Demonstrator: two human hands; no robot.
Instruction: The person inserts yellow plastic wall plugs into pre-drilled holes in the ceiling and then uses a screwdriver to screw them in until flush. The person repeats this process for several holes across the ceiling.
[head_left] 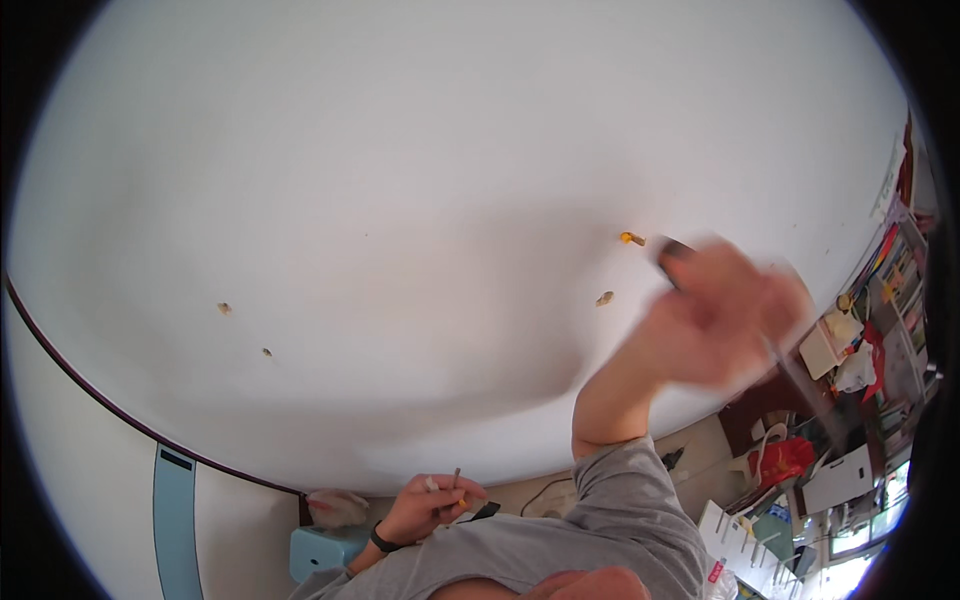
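Right hand: the person's right hand [725, 315], raised before the white wall [420, 130], was blurred by motion; its fingers were closed around a dark-ended tool with a slim grey shaft [800, 385], whose exact kind could not be told.
Yellow plug: a small yellow plug with a brownish metal stub [632, 238] stuck out of the wall, near the dark end of the tool.
Left hand: low by the grey shirt [490, 555], the left hand [430, 508] pinched a thin brownish metal pin [457, 479]; a yellow bit [462, 503] showed at the fingers, whether joined to the pin could not be told.
Wall holes: one ragged hole [604, 298] lay below the plug, two others [224, 309] well to the left.
Lower left: a light-blue plastic stool [318, 552] stood beneath a crumpled translucent bag [337, 507].
Right edge: a bright red bag [783, 460] lay among clutter.
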